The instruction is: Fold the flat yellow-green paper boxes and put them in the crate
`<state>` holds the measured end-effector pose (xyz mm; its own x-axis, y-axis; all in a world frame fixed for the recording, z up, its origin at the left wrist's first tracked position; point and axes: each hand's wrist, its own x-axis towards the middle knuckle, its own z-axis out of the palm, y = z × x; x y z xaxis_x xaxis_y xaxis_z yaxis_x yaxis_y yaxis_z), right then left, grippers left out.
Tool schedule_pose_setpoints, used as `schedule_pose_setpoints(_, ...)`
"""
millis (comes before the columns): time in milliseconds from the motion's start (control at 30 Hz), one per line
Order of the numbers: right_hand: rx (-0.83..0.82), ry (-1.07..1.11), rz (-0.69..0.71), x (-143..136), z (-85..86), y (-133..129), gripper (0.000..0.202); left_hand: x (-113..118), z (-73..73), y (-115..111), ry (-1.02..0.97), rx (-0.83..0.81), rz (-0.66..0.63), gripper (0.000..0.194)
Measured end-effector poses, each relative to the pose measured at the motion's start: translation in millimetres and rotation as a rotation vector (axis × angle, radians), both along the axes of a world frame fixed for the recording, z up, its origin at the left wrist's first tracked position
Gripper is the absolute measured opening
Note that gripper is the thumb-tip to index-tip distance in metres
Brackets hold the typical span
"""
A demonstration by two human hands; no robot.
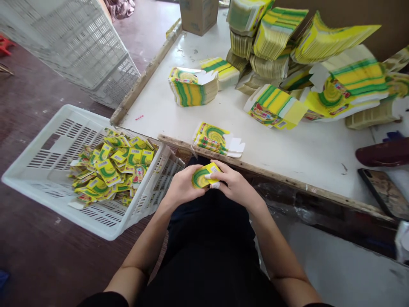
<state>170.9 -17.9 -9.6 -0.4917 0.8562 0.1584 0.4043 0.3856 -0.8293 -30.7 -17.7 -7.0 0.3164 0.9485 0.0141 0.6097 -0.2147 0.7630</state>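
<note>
Between my two hands is a small yellow-and-green printed carton (202, 177), held above my lap just short of the table edge. My left hand (184, 186) grips its left end, fingers wrapped behind it. On the other end, my right hand (234, 184) closes with thumb and fingers; white coverings show on some fingertips. Right in front of my hands, a small pile of flat cartons (212, 137) with white flaps lies at the table's edge. To the left, a white plastic crate (60, 204) holds many of these yellow-green cartons (107, 170).
The white table (287, 157) has a wooden edge strip (275, 178). Stacked flat cartons (281, 30) crowd its back, with another bundle (193, 91) nearer. A phone (385, 192) and a dark red object (383, 152) lie at right. More white crates (76, 42) stand at upper left; a cardboard box (200, 17) sits behind.
</note>
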Motion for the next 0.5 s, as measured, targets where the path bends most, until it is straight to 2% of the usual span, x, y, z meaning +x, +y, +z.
schedule_pose_setpoints(100, -0.001, 0.029, 0.005, 5, 3.2, 4, 0.024, -1, 6.3, 6, 0.020, 0.037, -0.061, 0.051)
schedule_pose_setpoints(267, 0.001, 0.169, -0.216, -13, -5.7, -1, 0.024, 6, 5.4, 10, 0.032, 0.074, -0.032, 0.051)
schedule_pose_setpoints(367, -0.010, 0.188, -0.206, -25, -8.9, -1, 0.041, 1, 0.4, 7, 0.012, 0.052, 0.013, 0.051)
schedule_pose_setpoints(433, 0.001, 0.179, -0.188, -25, -7.5, 7, 0.055, -15, -1.6, 5, 0.012, 0.038, 0.103, 0.051)
schedule_pose_setpoints(500, 0.065, 0.115, -0.267, -20, -5.3, 22, 0.055, -44, -1.6, 4, 0.068, 0.065, 0.306, 0.052)
